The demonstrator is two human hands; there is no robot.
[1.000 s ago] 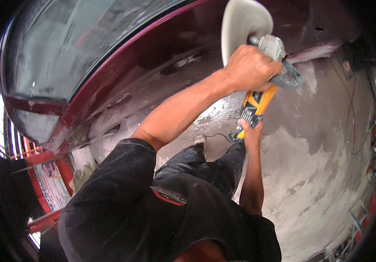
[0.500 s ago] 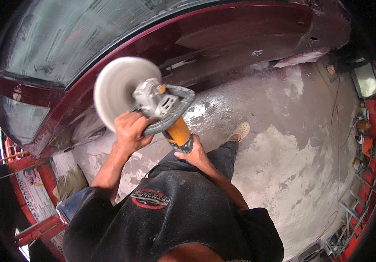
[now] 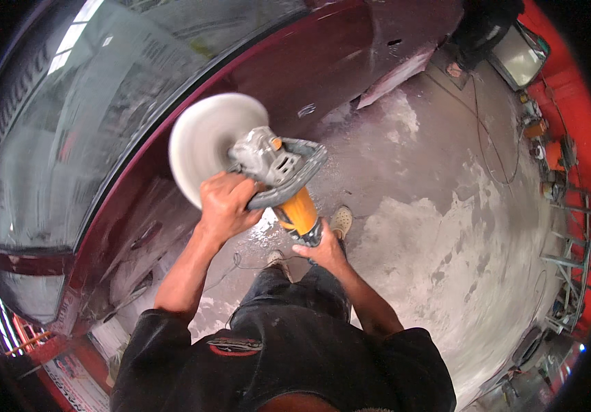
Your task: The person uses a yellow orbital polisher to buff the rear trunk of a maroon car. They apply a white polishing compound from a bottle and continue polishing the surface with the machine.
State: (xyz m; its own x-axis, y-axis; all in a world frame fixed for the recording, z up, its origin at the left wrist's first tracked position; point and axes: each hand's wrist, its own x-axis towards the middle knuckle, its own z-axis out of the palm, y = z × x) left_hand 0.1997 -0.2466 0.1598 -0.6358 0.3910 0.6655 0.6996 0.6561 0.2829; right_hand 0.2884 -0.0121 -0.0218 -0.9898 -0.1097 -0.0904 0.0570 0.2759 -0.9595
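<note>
I hold a yellow and grey power polisher [image 3: 288, 185] with both hands. My left hand [image 3: 225, 204] grips its grey loop handle. My right hand [image 3: 319, 248] grips the rear of the yellow body. The round white buffing pad [image 3: 209, 145] is blurred and lies against the dark red side panel of a car [image 3: 288, 75]. The car's large tinted window [image 3: 89, 117] fills the upper left. A power cord [image 3: 230, 264] hangs below the tool toward my legs.
The wet, patchy concrete floor [image 3: 460, 261] spreads to the right. A loose dark red panel [image 3: 395, 72] leans by the car. Another person [image 3: 481, 27] stands at the top right. Red walls, metal frames [image 3: 570, 268] and small tools line the right edge.
The polisher and both hands have shifted slightly right and lower along the car's side; the view has tilted, showing more window at the left and more floor at the right.
</note>
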